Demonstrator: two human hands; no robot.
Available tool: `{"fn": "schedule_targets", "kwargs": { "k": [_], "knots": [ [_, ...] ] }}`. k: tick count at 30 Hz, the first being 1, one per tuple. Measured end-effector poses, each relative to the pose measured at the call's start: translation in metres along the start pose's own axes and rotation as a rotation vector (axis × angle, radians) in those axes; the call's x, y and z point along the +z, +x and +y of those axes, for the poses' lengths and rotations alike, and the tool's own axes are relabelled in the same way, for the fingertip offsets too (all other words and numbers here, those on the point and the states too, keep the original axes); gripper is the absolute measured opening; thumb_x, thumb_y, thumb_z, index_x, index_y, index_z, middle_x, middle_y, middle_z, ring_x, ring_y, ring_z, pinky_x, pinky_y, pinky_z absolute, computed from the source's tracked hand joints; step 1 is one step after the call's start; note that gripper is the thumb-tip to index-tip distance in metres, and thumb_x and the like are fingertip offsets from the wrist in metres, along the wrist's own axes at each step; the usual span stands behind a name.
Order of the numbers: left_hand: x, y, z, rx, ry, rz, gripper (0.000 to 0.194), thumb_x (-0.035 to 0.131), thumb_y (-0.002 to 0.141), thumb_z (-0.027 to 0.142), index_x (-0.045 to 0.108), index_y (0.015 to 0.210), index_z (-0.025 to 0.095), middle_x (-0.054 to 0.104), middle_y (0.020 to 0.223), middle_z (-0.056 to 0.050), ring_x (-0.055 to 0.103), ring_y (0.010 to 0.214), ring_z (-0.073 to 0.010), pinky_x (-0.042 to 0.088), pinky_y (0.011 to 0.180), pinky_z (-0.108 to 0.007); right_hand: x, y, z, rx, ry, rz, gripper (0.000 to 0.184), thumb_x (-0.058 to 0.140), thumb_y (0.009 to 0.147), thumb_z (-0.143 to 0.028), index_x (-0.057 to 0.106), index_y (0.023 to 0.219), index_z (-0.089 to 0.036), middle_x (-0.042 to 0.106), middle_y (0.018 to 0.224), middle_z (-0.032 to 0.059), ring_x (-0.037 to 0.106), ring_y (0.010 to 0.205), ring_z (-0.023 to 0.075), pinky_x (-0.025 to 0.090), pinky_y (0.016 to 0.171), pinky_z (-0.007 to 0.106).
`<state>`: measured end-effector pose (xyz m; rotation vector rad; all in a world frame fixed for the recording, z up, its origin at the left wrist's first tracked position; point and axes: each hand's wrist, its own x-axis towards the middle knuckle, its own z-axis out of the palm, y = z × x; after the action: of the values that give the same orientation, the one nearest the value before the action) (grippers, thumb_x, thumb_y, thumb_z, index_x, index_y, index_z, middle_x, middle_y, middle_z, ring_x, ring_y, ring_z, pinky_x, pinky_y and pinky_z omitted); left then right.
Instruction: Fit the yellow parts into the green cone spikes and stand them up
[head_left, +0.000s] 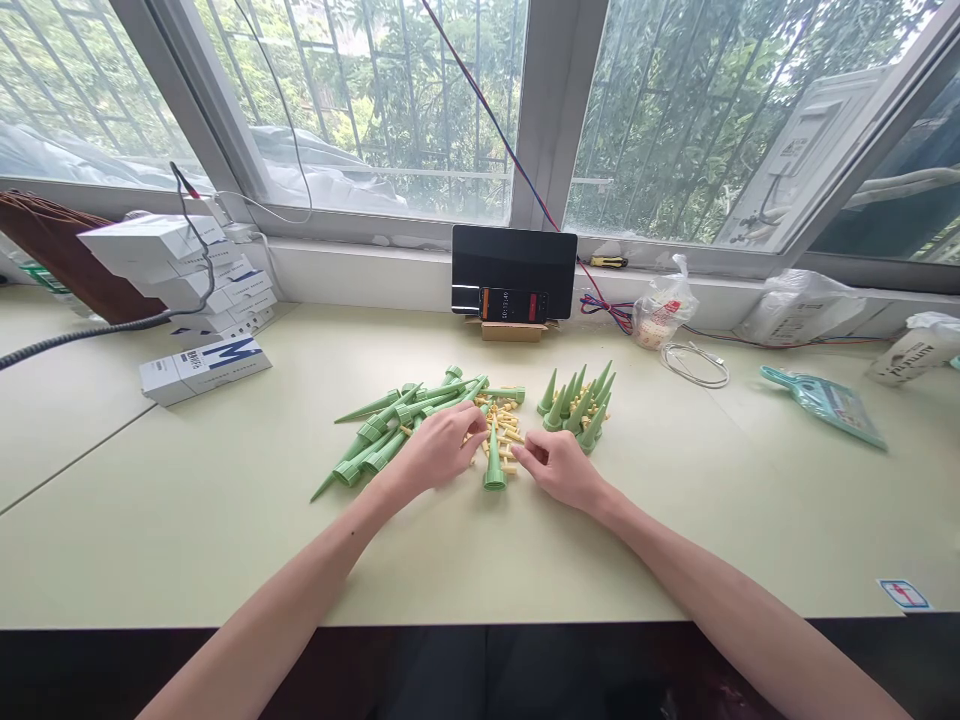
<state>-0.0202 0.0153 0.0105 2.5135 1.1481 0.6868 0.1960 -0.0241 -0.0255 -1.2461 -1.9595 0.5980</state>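
My left hand (450, 440) is closed, its fingers curled at the near left edge of a pile of small yellow plastic valve-like pieces (511, 420). My right hand (562, 468) is closed too, thumb and forefinger together at the right of that pile. Anything between the fingertips of either hand is too small or hidden to name. Between both hands lies a single green plastic spike (493, 460), its wide open end towards me. More green spikes (382, 430) lie heaped to the left, partly behind my left hand. Several green cones (581, 400) stand upright in a group beyond my right hand.
A phone (514, 305) leans against a dark tablet (514, 262) at the back. White boxes (206, 368) are at the left. A plastic bag (664, 308), a coiled white cable (694, 365) and a teal dustpan (825, 402) sit at the right.
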Motion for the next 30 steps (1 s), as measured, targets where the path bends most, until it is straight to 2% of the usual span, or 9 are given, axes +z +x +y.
{"fn": "schedule_targets", "kwargs": {
  "k": [5,11,18,23,30],
  "knots": [
    [0.001,0.0,0.001,0.072,-0.057,0.063,0.013,0.043,0.097,0.02,0.053,0.088,0.019,0.056,0.088,-0.002,0.051,0.069,-0.0144,0.041,0.065,-0.027,0.0,0.0,0.0,-0.002,-0.007,0.012,0.039,0.053,0.092,-0.031,0.031,0.062,-0.02,0.032,0.055,-0.006,0.028,0.051,0.0092,0.024,0.05,0.025],
    [0.004,-0.002,0.008,0.113,-0.083,0.046,0.014,0.039,0.1,0.02,0.05,0.092,0.02,0.055,0.093,-0.003,0.049,0.069,-0.0135,0.04,0.064,-0.027,-0.001,0.001,-0.004,0.002,0.031,0.038,0.033,0.053,0.093,-0.032,0.041,0.065,-0.02,0.038,0.056,-0.0056,0.033,0.051,0.0095,0.027,0.051,0.024],
    [0.008,-0.004,0.012,0.14,-0.078,0.046,0.015,0.037,0.1,0.02,0.051,0.096,0.02,0.056,0.095,-0.004,0.051,0.071,-0.0144,0.041,0.067,-0.028,-0.003,-0.001,-0.01,0.013,0.085,0.057,0.019,0.051,0.095,-0.034,0.059,0.089,-0.019,0.053,0.063,-0.0033,0.04,0.051,0.0111,0.034,0.052,0.025],
    [0.01,-0.004,0.012,0.163,-0.087,0.055,0.013,0.039,0.1,0.021,0.051,0.097,0.02,0.057,0.096,-0.004,0.053,0.074,-0.0149,0.042,0.068,-0.028,-0.004,-0.001,-0.012,0.001,0.103,0.053,0.026,0.05,0.096,-0.038,0.064,0.106,-0.018,0.065,0.081,0.003,0.048,0.052,0.0121,0.04,0.053,0.026],
    [0.014,-0.005,0.017,0.118,-0.157,0.048,0.011,0.043,0.1,0.022,0.053,0.097,0.019,0.062,0.092,-0.003,0.055,0.073,-0.014,0.043,0.068,-0.027,-0.005,-0.002,-0.014,-0.001,0.116,0.094,0.027,0.05,0.097,-0.037,0.066,0.103,-0.017,0.068,0.083,0.004,0.05,0.055,0.0125,0.042,0.055,0.027]
  ]
}}
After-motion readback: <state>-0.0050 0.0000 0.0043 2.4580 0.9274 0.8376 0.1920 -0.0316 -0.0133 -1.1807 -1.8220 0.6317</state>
